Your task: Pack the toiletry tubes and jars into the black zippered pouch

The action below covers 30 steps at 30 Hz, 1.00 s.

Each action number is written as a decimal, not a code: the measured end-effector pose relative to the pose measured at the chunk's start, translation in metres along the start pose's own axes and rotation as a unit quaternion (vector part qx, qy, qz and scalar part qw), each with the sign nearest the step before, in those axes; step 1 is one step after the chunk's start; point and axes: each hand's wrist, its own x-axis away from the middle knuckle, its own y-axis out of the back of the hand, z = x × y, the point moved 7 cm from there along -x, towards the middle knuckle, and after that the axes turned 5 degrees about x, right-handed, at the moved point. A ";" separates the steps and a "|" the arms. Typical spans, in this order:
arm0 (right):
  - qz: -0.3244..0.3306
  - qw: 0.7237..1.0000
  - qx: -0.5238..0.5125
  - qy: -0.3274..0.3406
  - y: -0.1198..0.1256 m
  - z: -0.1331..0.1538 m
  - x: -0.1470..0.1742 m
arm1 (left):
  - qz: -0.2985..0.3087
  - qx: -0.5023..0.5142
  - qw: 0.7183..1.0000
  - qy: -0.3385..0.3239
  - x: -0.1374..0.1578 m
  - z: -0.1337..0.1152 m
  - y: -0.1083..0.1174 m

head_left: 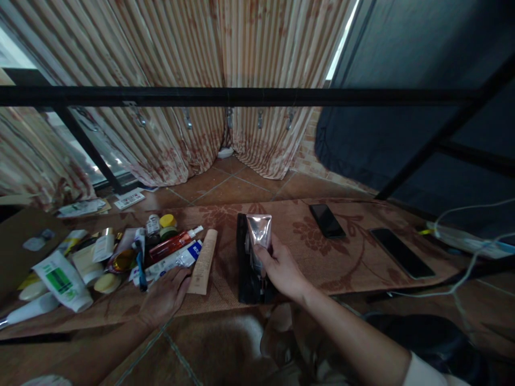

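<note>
A shiny pinkish-silver squeeze tube point(259, 229) is gripped by my right hand point(279, 265), thumb across its front. The tube stands flat end up over a black pouch point(246, 268), and its lower end is hidden by the pouch and my fingers. My left hand point(167, 295) lies palm down at the bench's near edge, fingers stretched towards a white and blue toothpaste tube point(177, 262). Close beside those fingers is a beige tube point(204, 261); whether they touch it I cannot tell. Just beyond lies a red spray bottle point(171, 245).
Several toiletries crowd the left, including a white and green tube point(62, 281), a blue toothbrush point(140, 265) and a yellow-lidded jar point(168, 221). A cardboard box point(28, 236) borders them. Two dark phones point(328, 221) lie right. A white cable point(462, 281) and black rail point(249, 96) cross the view.
</note>
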 end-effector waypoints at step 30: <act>0.001 1.000 0.006 0.001 0.001 0.003 0.000 | 0.014 0.018 1.000 0.003 -0.001 0.002 -0.003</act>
